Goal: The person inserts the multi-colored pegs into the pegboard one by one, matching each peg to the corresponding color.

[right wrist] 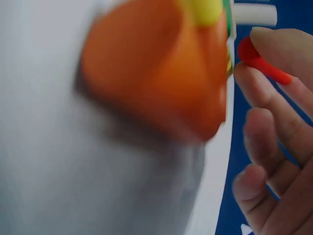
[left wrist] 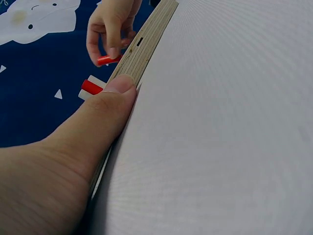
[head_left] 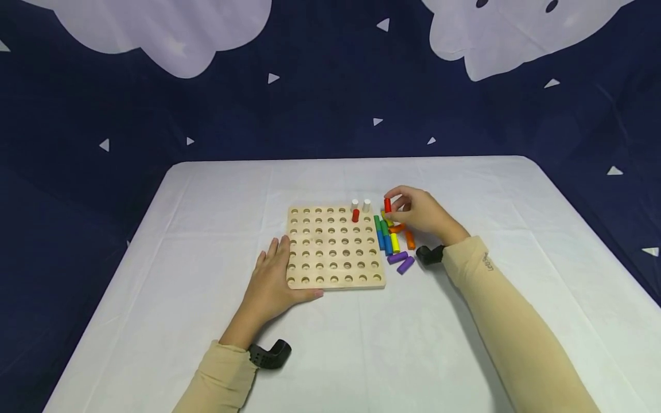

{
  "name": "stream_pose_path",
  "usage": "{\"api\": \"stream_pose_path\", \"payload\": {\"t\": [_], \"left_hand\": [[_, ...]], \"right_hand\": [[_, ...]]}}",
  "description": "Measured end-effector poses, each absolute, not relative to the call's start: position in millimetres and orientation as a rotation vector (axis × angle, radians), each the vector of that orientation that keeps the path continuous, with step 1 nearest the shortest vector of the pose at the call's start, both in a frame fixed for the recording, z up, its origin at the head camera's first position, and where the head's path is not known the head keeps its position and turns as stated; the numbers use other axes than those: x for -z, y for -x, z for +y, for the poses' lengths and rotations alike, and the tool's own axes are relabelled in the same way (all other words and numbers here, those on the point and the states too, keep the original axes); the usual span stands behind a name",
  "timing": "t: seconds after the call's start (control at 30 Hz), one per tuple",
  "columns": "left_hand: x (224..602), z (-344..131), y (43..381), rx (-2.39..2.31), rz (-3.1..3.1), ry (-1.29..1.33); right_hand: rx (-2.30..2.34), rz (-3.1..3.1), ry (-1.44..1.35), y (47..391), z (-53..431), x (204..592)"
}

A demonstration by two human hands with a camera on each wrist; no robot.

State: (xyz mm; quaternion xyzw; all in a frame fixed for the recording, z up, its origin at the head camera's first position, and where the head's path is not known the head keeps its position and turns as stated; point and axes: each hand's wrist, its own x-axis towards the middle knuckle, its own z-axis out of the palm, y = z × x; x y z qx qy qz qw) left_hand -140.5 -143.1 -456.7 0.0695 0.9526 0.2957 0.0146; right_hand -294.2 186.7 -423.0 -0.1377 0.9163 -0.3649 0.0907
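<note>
A square wooden pegboard [head_left: 330, 246] with rows of round holes lies on the table. My left hand [head_left: 268, 287] rests against its near left corner, thumb along the front edge and fingers at the left side. The left wrist view shows that thumb [left wrist: 98, 112] on the board's layered edge. Just beyond the board's right side, my right hand [head_left: 420, 212] pinches a red peg [head_left: 387, 205] between thumb and finger; the right wrist view shows this red peg [right wrist: 266, 68] tilted. Two white pegs [head_left: 366, 205] and another red peg [head_left: 356, 215] stand in the board's far right area.
Beside the board's right edge lie loose pegs: green [head_left: 377, 222], blue [head_left: 388, 245], yellow [head_left: 395, 242], orange [head_left: 410, 239] and purple [head_left: 405, 265] ones. Part of this group is hidden beneath my right hand. A white cloth covers the table [head_left: 330, 344]; a dark patterned backdrop [head_left: 330, 115] hangs behind.
</note>
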Motion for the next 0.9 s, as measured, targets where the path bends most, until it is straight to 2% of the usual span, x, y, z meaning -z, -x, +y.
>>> {"api": "stream_pose_path", "payload": {"t": [0.3,0.63,0.9], "left_hand": [[454,-143,139,-0.908,2.968,-0.212],[453,-142,137,-0.910,2.975,-0.214],[453,-142,137,-0.885,2.976,-0.196]], "right_hand": [[1.190,2.678,0.505,285,163,416],[0.985,2.778,0.613,282,152,418],[0.734,2.926,0.853,276,146,414]]}}
